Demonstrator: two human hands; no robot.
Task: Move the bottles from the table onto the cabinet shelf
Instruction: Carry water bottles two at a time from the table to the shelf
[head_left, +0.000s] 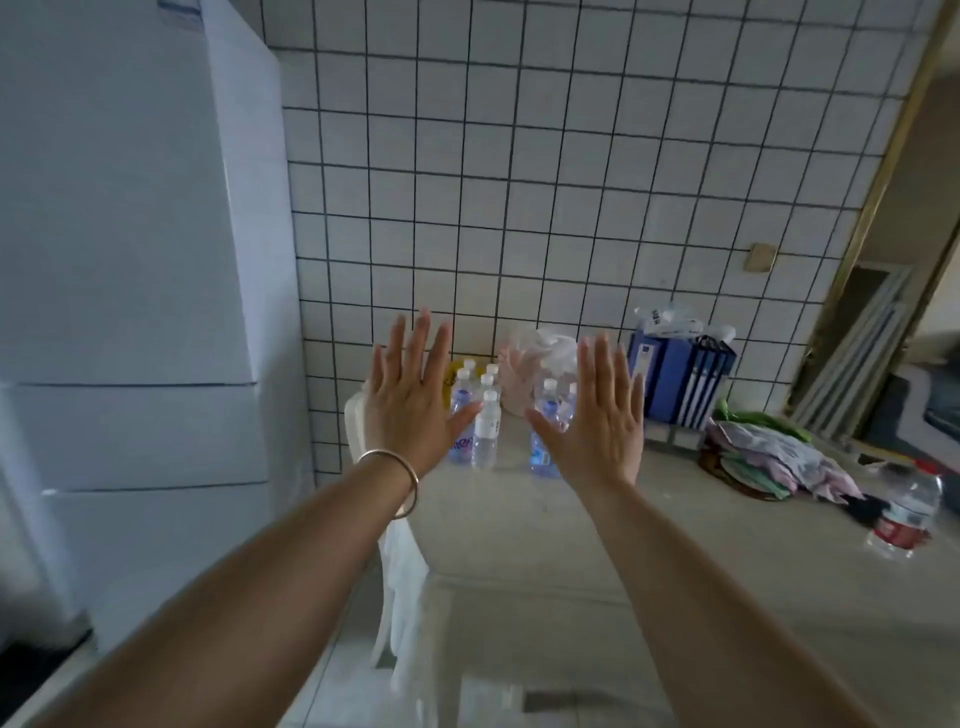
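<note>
Bottle labels (462, 444) carry blue lettering, too blurred to read. White bag (670, 321) shows dark print, also illegible.

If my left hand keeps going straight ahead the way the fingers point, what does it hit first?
Probably the left cluster of water bottles standing near the wall. The open left hand, fingers straight, hovers in front of them. Depth is unclear from this one view, so it might pass above them and reach the tiled wall instead.

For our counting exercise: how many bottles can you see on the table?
9, roughly: five bottles clustered by the left hand, three bottles behind the right hand, one larger red-labelled bottle at the table's far right. The hands may hide more.
</note>
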